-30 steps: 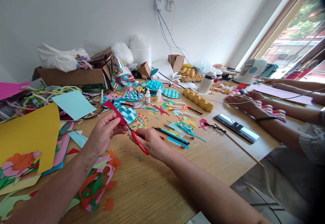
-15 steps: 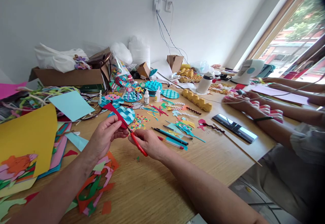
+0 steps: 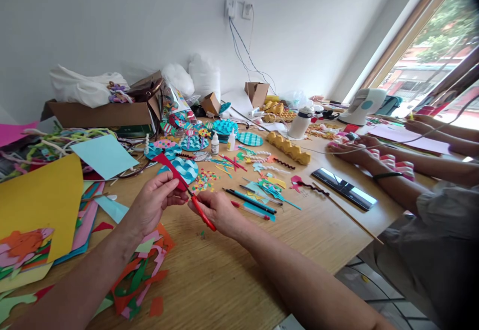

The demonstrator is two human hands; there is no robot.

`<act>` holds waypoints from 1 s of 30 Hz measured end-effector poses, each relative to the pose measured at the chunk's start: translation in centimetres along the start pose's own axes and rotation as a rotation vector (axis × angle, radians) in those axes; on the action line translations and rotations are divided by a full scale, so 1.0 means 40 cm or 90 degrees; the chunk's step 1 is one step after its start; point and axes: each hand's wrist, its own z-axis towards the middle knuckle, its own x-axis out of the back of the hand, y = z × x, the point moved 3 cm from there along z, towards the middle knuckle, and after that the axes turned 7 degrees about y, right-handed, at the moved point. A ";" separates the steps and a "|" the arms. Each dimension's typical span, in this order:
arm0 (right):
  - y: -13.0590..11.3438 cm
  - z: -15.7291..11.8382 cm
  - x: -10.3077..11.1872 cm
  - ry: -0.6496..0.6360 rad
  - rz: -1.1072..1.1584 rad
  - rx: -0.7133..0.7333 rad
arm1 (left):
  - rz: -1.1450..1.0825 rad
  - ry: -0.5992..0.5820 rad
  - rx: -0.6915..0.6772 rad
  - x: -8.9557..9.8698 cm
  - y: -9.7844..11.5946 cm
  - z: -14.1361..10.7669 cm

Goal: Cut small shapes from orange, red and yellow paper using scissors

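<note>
Between the fingers and thumb of my left hand (image 3: 156,198) is a narrow strip of red paper (image 3: 168,164), its free end pointing up and away. My right hand (image 3: 215,210) grips a pair of scissors with red handles (image 3: 203,214). The dark blades meet the paper's edge close to my left fingertips. Both hands are above the wooden table. Below my left forearm lies a heap of orange, green and pink paper scraps (image 3: 142,275). Just beyond the hands are blue wavy paper discs (image 3: 185,169) and a scatter of small coloured paper bits (image 3: 204,179).
Coloured paper sheets (image 3: 41,190) pile up at the left. Pens (image 3: 254,201), two glue bottles (image 3: 215,143), a yellow egg-carton strip (image 3: 288,148), a phone (image 3: 344,188) and a wooden stick (image 3: 354,218) lie ahead and right. Other people's arms (image 3: 392,170) rest on the table's right side.
The whole view has shifted very slightly. Both hands, the scissors and the red paper keep almost the same position to each other.
</note>
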 end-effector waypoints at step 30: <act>0.012 -0.002 -0.013 -0.006 0.011 -0.034 | 0.013 -0.015 0.004 -0.001 0.000 -0.003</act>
